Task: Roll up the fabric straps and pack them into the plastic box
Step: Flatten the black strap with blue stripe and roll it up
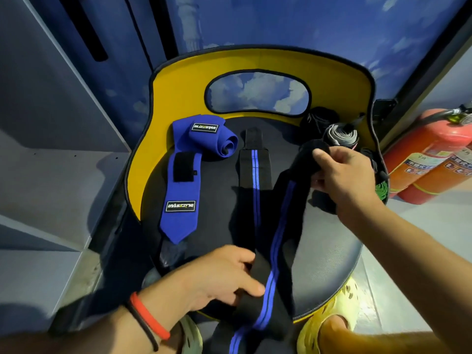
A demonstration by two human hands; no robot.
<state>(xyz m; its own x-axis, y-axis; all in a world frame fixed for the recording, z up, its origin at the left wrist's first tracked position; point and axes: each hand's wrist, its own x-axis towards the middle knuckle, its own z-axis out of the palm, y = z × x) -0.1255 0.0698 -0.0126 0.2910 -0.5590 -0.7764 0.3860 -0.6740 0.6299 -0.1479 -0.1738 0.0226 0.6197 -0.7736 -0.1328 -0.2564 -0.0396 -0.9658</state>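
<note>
**Loose strap, no roll started: where the pack could slip**

The black strap [279, 226] with blue stripes hangs slack between the two hands above the chair seat [332, 251], and its near end trails off the front edge towards the person's feet. The right hand [342, 172] has its fingers curled round the far end, bunching the fabric. The left hand [224, 274] pinches the strap lower down, thumb across its face. No coil shows on this strap yet.

The main risk is a crooked start. With the end bunched rather than flat, the first turns would probably skew and the roll would cone out. The trailing end could also drag or snag at the seat's edge as it is wound.

A second striped length [252, 169] lies flat just beside it. Whether it is the same strap doubled back cannot be told, and the two might be wound together by mistake.

The blue strap [182, 185] on the left is only partly rolled and looks ready to spring open if brushed.

Finished rolls [341, 135] crowd the right rear corner. The plastic box cannot be made out clearly, so the room left is unknown.
</note>
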